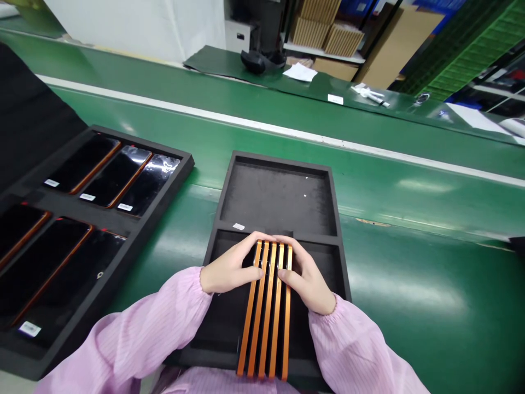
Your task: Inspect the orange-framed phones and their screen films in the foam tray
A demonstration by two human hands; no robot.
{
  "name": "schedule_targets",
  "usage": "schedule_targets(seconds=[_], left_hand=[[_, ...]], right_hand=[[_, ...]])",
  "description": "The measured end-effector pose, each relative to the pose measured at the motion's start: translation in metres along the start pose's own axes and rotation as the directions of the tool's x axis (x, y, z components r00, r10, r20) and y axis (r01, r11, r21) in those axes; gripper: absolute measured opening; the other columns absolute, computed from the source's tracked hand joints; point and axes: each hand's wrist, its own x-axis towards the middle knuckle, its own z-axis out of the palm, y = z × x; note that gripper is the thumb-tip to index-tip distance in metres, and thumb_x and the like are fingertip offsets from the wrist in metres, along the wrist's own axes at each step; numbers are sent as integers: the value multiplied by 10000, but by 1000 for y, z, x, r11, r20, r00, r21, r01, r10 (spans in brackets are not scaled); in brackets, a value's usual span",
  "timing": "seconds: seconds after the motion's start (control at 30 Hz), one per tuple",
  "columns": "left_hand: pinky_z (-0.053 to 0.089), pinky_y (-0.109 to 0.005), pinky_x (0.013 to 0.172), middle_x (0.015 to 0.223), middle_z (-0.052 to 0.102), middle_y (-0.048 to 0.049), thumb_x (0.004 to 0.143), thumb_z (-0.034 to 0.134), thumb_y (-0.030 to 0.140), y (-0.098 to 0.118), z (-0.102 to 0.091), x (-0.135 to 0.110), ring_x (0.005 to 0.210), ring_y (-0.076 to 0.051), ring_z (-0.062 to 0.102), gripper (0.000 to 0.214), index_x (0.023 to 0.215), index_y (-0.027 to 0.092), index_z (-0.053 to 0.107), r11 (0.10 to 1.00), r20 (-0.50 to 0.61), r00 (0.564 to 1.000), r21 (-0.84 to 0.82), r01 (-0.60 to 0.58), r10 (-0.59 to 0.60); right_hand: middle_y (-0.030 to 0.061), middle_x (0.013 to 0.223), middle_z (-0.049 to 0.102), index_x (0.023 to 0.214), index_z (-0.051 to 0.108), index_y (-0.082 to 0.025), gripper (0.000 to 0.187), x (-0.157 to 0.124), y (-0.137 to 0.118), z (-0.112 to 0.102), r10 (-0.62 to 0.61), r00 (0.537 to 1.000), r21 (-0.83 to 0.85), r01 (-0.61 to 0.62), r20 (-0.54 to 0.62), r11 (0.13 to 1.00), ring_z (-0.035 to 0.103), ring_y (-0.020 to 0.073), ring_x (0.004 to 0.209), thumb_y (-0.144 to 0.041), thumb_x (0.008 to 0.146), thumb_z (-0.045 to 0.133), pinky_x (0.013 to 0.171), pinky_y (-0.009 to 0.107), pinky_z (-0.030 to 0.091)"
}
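Observation:
Several orange-edged phones (267, 312) stand on their long edges side by side in a row, over the near compartment of a black foam tray (283, 236). My left hand (233, 265) wraps the far end of the row from the left, its thumb lying on the orange edges. From the right, my right hand (307, 271) grips the same end, with its thumb on the edges too. Both hands are closed on the row, and the fingers behind the phones are partly hidden. Dark gaps show between the orange edges.
At left, a second black foam tray (158, 224) holds several dark-screened phones (118, 175) with white labels. A small white label (238, 226) lies on the middle tray's divider. Papers (300, 72) and a black object (262, 61) rest on the green bench's far ledge.

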Motion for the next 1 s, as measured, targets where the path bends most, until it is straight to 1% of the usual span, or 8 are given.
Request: schedule_targets(seconds=[0.1,0.27,0.37,0.57,0.63,0.73,0.87,1.0], left_hand=[[409,-411,965,1154,562,-75,709,542,186,3,4,0,1062,-246,547,490,1190,176,450,999,-50,998,42,26,-24],[426,-392,904,1100,554,-61,710,521,185,4,7,-1,995,-230,550,467,1169,188,434,998,-52,998,39,44,-42],[424,-391,913,1114,552,-62,710,518,177,2,6,-1,1007,-230,549,477,1178,190,430,998,-48,998,54,37,-34],[415,-412,960,1182,554,-78,723,522,183,2,5,0,1073,-246,546,487,1200,186,425,997,-29,999,76,22,-20],[410,-423,977,1197,551,-83,734,533,196,2,5,0,1090,-251,542,485,1206,182,422,997,-25,1000,80,14,-12],[393,-447,1014,1246,533,-92,745,545,221,-1,0,-1,1141,-265,525,510,1235,182,409,999,22,1000,44,-2,1],[352,-490,1078,1378,460,-115,709,568,222,-4,-6,-2,1253,-299,468,647,1318,182,352,1000,143,989,-17,-25,27],[328,-493,1119,1442,413,-132,707,637,219,-2,-7,-3,1305,-303,446,707,1341,196,323,996,120,993,85,-11,0]], right_hand=[[63,1265,572,1254,479,-242,499,0,0,3,7,1000,-7,-7,-11,1000,556,254,1181,-177,770,578,1037,435,419],[64,1248,571,1239,476,-232,490,0,-1,3,6,1000,4,-6,-5,1000,552,252,1175,-184,761,574,1026,424,421],[61,1238,567,1228,477,-232,484,0,-2,4,3,1000,-12,-3,-24,1000,546,246,1172,-170,754,554,1019,415,419],[46,1130,578,1211,450,-231,490,0,-7,12,8,999,-50,-11,-49,999,596,203,980,-202,748,605,903,368,480],[45,1126,576,1212,439,-234,488,0,-8,12,14,999,-42,-16,-48,999,599,199,973,-196,754,604,888,361,490],[54,1162,566,1227,427,-238,492,-2,-9,10,13,1000,-8,-13,-12,1000,594,207,1019,-228,776,624,927,373,483],[86,1359,455,1340,320,-252,707,-4,-7,7,0,998,34,-2,55,999,520,238,1206,-228,727,672,1032,402,433],[104,1470,342,1392,239,-258,844,-6,-5,8,23,998,17,-24,54,1000,363,262,1380,-160,662,652,1120,436,348]])
